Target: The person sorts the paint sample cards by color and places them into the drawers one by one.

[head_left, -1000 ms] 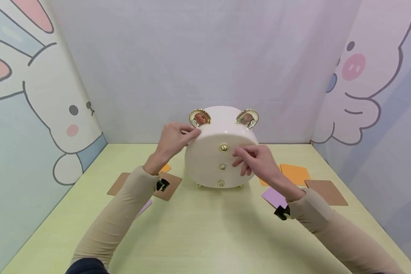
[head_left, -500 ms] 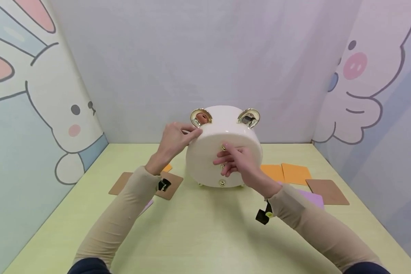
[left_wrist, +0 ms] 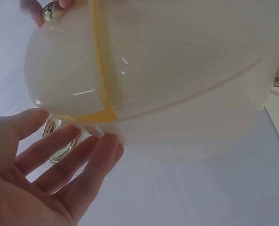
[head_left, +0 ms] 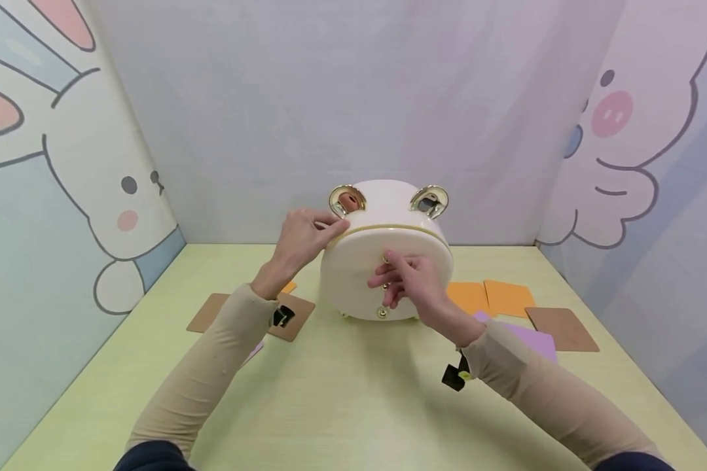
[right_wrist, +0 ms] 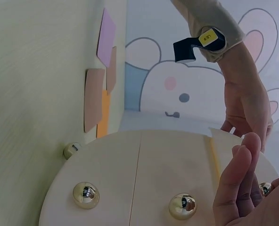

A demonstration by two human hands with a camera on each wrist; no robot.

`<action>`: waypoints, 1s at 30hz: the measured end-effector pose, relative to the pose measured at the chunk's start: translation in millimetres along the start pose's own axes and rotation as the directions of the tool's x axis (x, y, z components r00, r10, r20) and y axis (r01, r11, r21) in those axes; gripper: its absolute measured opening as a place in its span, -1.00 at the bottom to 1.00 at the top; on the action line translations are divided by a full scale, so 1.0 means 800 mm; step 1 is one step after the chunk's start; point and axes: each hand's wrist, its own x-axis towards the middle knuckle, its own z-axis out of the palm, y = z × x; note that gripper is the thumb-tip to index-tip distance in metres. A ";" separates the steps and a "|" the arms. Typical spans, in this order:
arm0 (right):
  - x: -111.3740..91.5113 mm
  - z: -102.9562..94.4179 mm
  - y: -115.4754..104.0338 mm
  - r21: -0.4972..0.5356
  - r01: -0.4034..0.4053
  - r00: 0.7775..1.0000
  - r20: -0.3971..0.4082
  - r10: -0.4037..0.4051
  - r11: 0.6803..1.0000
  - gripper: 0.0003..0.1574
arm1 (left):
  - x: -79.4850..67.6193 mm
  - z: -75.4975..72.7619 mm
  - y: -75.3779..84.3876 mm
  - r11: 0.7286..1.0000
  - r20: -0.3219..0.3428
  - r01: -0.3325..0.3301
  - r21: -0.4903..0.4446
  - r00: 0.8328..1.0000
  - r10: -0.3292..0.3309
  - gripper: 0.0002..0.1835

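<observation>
A white, rounded mini chest of drawers (head_left: pixel 353 275) with gold ears, feet and knobs stands on the table. Its top drawer (left_wrist: pixel 59 70) is slightly pulled out, and a yellow strip shows along the gap. My right hand (head_left: pixel 415 281) pinches the drawer's gold top knob (left_wrist: pixel 52 14) between thumb and fingers; its other fingers hang free before the lower front. At the upper left side, my left hand (head_left: pixel 303 239) rests its fairly straight fingers (left_wrist: pixel 94 165) against the body, near the left ear (head_left: pixel 347 201). Part of the knob is hidden by the right fingers.
Brown (head_left: pixel 562 329), orange (head_left: pixel 509 297) and purple (head_left: pixel 533 340) flat squares lie right of the chest. More brown squares (head_left: pixel 294 316) lie to the left, partly under the left forearm. A pale curtain (head_left: pixel 259 131) hangs behind; printed walls flank the table (head_left: pixel 330 405).
My right hand has moved left to the top knob and taken hold of it. The top drawer has come out a little, baring the yellow strip. The left hand has stayed put.
</observation>
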 end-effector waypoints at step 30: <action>-0.029 -0.003 -0.004 -0.030 -0.020 0.997 0.070 0.022 0.999 -0.36 | 0.004 0.003 -0.004 1.000 -0.003 -0.011 0.012 1.000 0.011 -0.74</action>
